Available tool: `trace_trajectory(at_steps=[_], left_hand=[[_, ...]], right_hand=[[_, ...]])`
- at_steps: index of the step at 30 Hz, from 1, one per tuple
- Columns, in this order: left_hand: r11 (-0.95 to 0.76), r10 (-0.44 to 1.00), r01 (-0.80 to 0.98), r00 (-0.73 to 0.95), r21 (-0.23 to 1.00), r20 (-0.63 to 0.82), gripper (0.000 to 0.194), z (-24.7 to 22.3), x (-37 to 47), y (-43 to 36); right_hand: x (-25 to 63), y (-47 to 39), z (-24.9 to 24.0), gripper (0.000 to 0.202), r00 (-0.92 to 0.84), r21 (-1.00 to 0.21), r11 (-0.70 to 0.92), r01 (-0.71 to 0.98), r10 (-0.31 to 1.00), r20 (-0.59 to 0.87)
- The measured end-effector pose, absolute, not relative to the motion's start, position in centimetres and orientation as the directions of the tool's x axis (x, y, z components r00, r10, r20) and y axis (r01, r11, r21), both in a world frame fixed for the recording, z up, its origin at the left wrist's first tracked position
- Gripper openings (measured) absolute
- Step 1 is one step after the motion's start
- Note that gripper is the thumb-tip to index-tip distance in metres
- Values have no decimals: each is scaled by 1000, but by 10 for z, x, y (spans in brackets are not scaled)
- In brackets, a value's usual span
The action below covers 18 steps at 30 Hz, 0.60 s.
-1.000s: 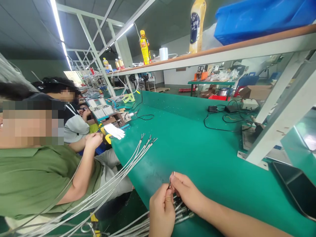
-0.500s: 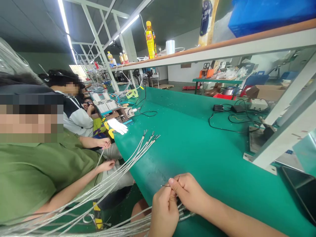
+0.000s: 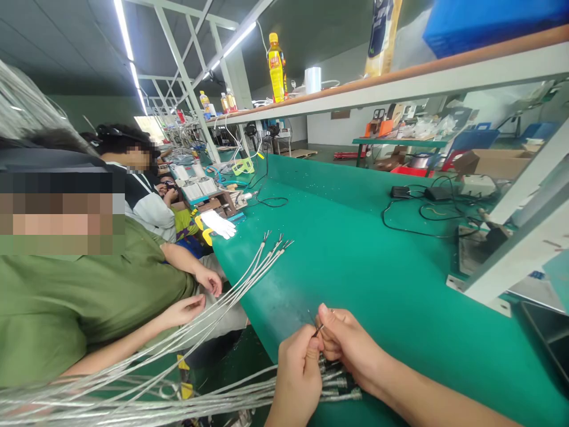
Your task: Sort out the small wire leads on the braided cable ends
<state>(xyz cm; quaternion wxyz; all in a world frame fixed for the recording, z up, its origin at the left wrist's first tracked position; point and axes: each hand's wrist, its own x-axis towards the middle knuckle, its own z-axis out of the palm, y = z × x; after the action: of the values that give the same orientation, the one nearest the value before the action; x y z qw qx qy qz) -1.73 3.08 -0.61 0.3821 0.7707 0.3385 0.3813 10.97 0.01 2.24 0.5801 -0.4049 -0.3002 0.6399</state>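
Observation:
My left hand [image 3: 299, 367] is closed around the end of a cable, and thin dark wire tips [image 3: 317, 330] stick out between its thumb and forefinger. Close against it, my right hand [image 3: 347, 341] is pinched at the same wire tips. Beneath both hands lie more pale cables [image 3: 249, 396], their ends on the green table [image 3: 368, 279]. Another bunch of pale cables [image 3: 249, 276] runs from the lower left over the table edge, its dark stripped ends fanned out on the surface.
A person in a green shirt [image 3: 133, 290] sits close at the left. A white glove [image 3: 217, 225] lies near the table's left edge, beside a machine. Black cords [image 3: 413, 225] and a metal shelf post [image 3: 511, 231] stand at the right.
My right hand has shifted slightly right and its fingers have changed position at the wires. The wire tips now point upward. The neighbour's hands have moved apart.

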Motion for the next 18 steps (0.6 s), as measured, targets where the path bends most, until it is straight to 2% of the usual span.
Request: trace_trajectory(at_steps=[3,5,7,8,10,11,15,18], left_hand=[[-463,810,238,504,854,299,34,-9,-18,33],[-452,810,249,516,856,278,34,-11,-18,33],[-444,811,254,521,859,265,32,-12,-18,32],[-441,810,251,524,862,262,32,-12,-18,32],[-435,806,235,531,869,260,32,-11,-17,32],[-432,805,227,533,873,260,32,-10,-17,33],[-421,812,225,526,879,254,33,-7,-16,35],[-406,819,218,517,888,248,33,-7,-16,36]], right_hand=[[109,1,22,58,25,-818,-123,-561,986,-166],[114,2,26,57,75,-883,-99,-459,986,-150],[122,4,33,56,113,-992,-19,-121,993,-33],[128,5,38,55,102,-995,42,95,993,52],[137,8,46,52,10,-903,145,404,987,163],[141,10,49,52,-28,-876,160,455,986,166],[140,13,51,55,-64,-933,103,345,994,86],[132,13,45,59,-44,-938,148,313,989,141]])
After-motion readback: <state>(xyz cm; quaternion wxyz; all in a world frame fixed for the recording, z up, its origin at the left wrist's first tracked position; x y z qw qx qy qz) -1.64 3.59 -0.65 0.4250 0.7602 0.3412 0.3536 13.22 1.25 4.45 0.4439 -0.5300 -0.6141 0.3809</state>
